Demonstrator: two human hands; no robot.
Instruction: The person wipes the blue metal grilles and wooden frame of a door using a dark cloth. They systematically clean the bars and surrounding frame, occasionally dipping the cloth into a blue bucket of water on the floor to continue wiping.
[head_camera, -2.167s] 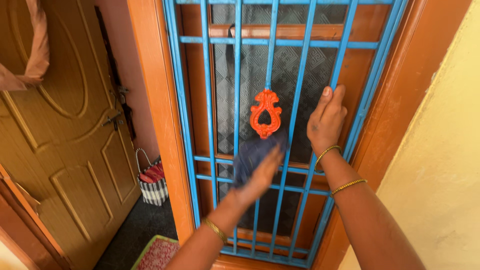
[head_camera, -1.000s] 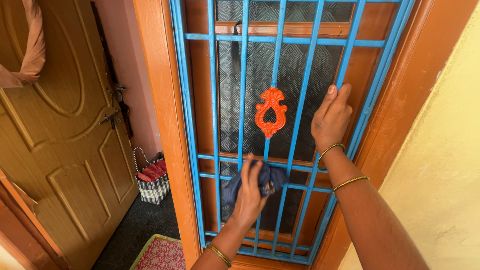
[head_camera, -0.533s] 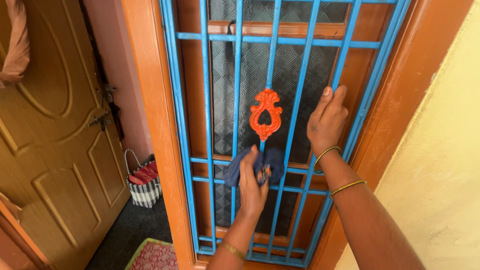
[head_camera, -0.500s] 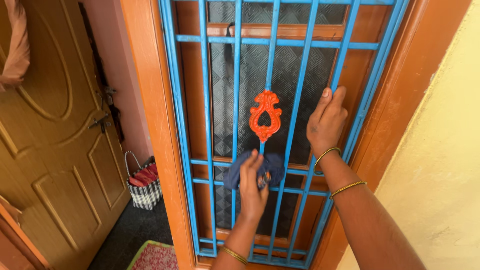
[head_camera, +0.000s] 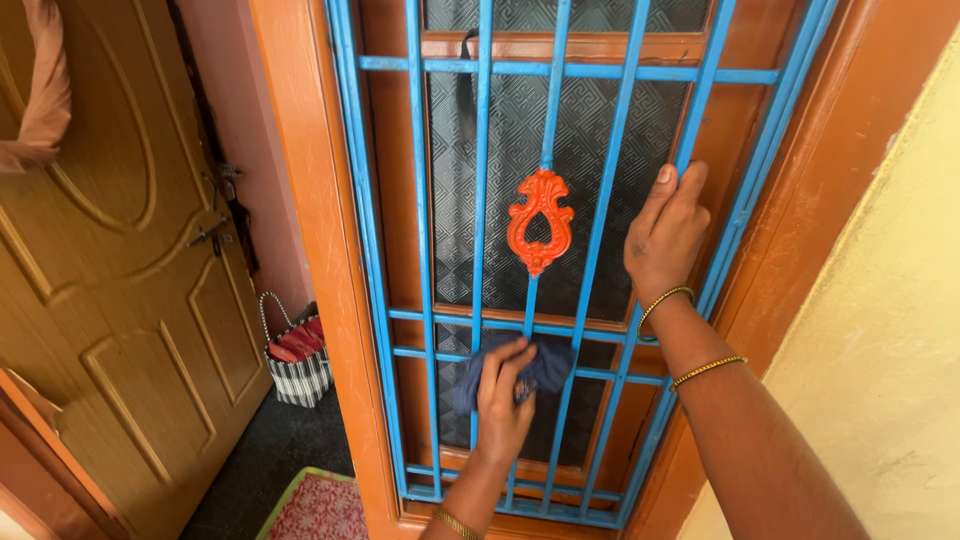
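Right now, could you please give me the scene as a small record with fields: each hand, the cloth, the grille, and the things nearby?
left hand: the left hand presses a dark blue cloth against the bars
right hand: the right hand grips a vertical bar, with no cloth in it
grille: blue metal grille over patterned glass, in an orange frame
ornament: orange ornament on the middle bar, above the cloth
nearby: brown wooden door at left; checked bag on the floor; red mat below
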